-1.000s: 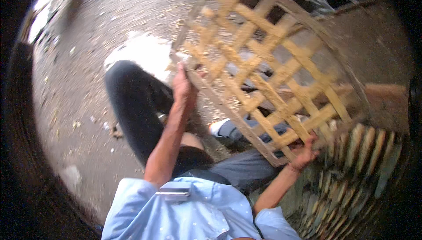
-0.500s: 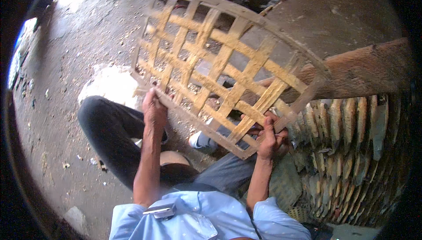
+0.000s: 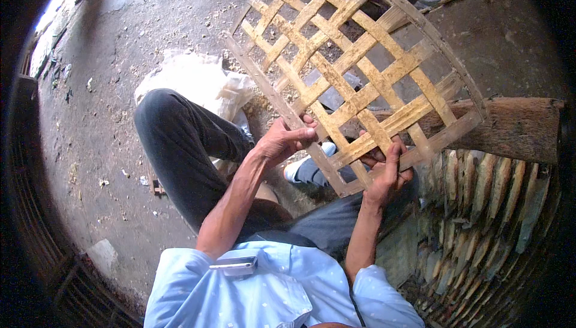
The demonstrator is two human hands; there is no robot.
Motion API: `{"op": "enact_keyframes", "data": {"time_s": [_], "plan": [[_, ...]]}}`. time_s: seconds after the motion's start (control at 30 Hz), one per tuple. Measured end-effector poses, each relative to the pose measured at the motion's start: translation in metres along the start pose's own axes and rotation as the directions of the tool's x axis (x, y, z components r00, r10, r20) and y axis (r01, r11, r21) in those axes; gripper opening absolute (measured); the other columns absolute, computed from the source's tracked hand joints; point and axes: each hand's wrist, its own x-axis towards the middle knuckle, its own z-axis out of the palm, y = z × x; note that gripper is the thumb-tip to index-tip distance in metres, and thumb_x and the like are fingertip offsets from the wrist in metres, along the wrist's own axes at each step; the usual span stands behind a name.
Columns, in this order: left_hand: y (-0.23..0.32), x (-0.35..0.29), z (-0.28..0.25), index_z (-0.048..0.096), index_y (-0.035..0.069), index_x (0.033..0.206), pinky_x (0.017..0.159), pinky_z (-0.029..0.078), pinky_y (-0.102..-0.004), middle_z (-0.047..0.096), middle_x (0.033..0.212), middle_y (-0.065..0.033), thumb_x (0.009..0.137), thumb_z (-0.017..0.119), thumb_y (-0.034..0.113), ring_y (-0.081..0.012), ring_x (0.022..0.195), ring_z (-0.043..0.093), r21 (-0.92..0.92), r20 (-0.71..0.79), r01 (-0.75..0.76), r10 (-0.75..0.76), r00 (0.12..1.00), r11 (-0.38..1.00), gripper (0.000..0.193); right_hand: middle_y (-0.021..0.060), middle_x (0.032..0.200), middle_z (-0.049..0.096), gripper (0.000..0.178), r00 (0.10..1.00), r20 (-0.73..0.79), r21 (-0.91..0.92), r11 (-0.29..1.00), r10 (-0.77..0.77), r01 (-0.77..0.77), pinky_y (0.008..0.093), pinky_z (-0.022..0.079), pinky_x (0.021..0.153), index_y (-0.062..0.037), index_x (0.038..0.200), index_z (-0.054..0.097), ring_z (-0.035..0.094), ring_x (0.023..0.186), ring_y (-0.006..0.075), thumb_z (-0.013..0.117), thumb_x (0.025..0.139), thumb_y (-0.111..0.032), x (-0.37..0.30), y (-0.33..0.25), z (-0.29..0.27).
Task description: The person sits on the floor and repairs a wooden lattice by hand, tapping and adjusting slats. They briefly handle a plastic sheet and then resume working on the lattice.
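Observation:
A woven bamboo lattice panel point(image 3: 358, 97), its flat yellowish strips crossing inside a thin greyish frame, is held up tilted in front of me. My left hand point(image 3: 284, 140) pinches the frame's near left edge, thumb on top and fingertips showing through a gap. Around the near right edge my right hand point(image 3: 387, 178) is closed, its thumb lying over the frame and some fingers behind the strips. The panel's far corner reaches the top of the picture.
A white plastic sack point(image 3: 195, 82) lies on the gritty floor beyond my bent knee point(image 3: 162, 112). To the right, a rough wooden beam point(image 3: 516, 127) stands above stacked panels point(image 3: 492, 208) with pale edges. A translucent plastic scrap point(image 3: 103, 256) lies at lower left.
The panel has turned and shifted right and up in view. My left hand has moved right along its edge, closer to my right hand, which still grips the panel.

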Motion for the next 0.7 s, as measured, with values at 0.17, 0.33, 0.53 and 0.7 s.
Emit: {"op": "enact_keyframes", "data": {"time_s": [0.17,0.33,0.53,0.7], "plan": [[0.01,-0.012,0.038,0.057,0.003,0.113,0.073,0.055,-0.0278,0.068,0.102,-0.0039,0.079,0.084,0.004,-0.0172,0.092,0.068,0.018,0.067,0.022,-0.023,0.998,1.0,0.044,0.0303,0.112,0.065,0.049,1.0,0.023,-0.123,0.992,-0.012,0.015,0.0415,0.066,0.067,0.0131,0.131,0.046,0.073,0.094,0.0367,0.052,0.104,-0.027,0.003,0.01,-0.008],[-0.004,-0.015,0.027,0.06,0.003,0.11,0.08,0.056,-0.0319,0.064,0.102,-0.0034,0.073,0.088,0.013,-0.017,0.09,0.065,0.317,0.158,0.046,-0.1,0.982,0.947,0.047,0.0154,0.107,0.068,0.04,0.999,-0.033,-0.07,0.998,-0.001,-0.001,0.0301,0.052,0.069,0.0075,0.119,0.06,0.064,0.088,0.0183,0.058,0.101,-0.028,-0.005,0.006,0.007],[-0.02,-0.008,0.018,0.06,0.0,0.118,0.074,0.058,-0.0326,0.066,0.106,-0.01,0.083,0.083,0.029,-0.018,0.088,0.065,0.401,0.007,0.122,-0.136,0.991,0.908,0.052,0.0099,0.099,0.068,0.043,0.998,-0.06,-0.044,0.999,-0.002,0.0,0.0292,0.047,0.068,0.007,0.119,0.064,0.058,0.08,0.014,0.06,0.1,-0.031,-0.009,0.01,0.015],[-0.016,-0.013,0.018,0.065,0.0,0.117,0.078,0.059,-0.0342,0.071,0.102,-0.0107,0.088,0.079,0.024,-0.0192,0.091,0.069,0.201,0.071,0.062,-0.077,0.994,0.978,0.04,0.0111,0.104,0.07,0.043,0.997,-0.054,-0.149,0.987,0.053,-0.06,0.032,0.049,0.075,0.004,0.117,0.068,0.061,0.088,0.0166,0.059,0.1,-0.035,-0.006,0.009,0.01]]}}
